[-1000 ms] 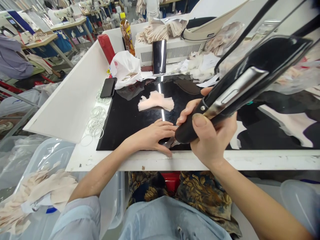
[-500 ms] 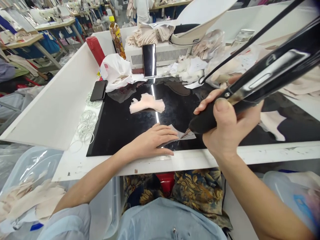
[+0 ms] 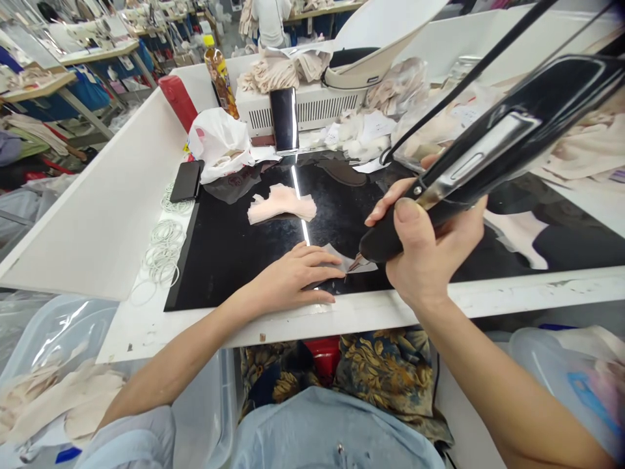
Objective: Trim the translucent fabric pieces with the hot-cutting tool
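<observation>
My left hand [image 3: 293,277] lies flat, fingers stretched, pressing a thin pale fabric piece [image 3: 352,260] onto the glossy black work surface [image 3: 234,247] near its front edge. My right hand [image 3: 424,251] is wrapped round the handle of a large black corded hot tool [image 3: 488,156]. The tool's small tip touches the fabric piece just right of my left fingertips. A stack of pale pink cut fabric pieces [image 3: 280,203] lies further back on the black surface.
A white machine box [image 3: 312,107], a phone [image 3: 185,181], a white plastic bag [image 3: 219,143], a bottle [image 3: 219,68] and fabric heaps crowd the back. White rings [image 3: 163,251] lie at left. Clear bins [image 3: 53,365] with fabric pieces stand beside my lap.
The tool's tip has come off the front edge, uncovering the fabric piece, then settled on it just right of my left fingers. My left hand has stayed flat on the fabric.
</observation>
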A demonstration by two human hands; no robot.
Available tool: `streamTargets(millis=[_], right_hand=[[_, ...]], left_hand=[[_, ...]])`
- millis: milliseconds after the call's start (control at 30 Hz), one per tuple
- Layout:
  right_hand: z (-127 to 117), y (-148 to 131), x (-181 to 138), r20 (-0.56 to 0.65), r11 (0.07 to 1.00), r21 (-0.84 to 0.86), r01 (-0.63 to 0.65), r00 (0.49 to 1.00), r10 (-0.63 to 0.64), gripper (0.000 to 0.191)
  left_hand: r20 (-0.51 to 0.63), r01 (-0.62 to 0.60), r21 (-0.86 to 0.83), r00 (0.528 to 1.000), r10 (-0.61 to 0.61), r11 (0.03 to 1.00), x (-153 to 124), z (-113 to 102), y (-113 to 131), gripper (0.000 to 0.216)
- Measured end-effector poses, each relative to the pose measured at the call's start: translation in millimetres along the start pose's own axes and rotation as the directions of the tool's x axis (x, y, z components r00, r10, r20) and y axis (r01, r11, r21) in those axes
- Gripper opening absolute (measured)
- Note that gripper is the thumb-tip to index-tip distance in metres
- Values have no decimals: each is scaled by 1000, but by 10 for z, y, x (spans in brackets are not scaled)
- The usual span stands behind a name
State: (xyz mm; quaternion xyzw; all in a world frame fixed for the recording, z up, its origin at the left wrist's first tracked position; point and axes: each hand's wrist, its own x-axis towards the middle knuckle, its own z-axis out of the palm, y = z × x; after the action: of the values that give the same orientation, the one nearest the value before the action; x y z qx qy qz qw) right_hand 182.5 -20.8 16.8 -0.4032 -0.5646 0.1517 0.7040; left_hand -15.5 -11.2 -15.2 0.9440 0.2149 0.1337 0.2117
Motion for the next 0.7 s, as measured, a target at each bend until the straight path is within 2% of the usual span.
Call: streamTargets(millis=[300,433,700], right_hand=[[14,-55,19,-40,988,151,-29,999,35,22],[-49,-59,60,-109,977,211,-9,993,33,24],[-100,-37,24,-89,999,22,-45,995,47,30]], left_hand=[[2,10,-7,1000,-10,1000,-1,-10,4,42],[-1,5,-18,1000,-5,1000,-1,-17,8,41],[-10,-2,-23,1000,2,1000,-6,-11,-10,43]])
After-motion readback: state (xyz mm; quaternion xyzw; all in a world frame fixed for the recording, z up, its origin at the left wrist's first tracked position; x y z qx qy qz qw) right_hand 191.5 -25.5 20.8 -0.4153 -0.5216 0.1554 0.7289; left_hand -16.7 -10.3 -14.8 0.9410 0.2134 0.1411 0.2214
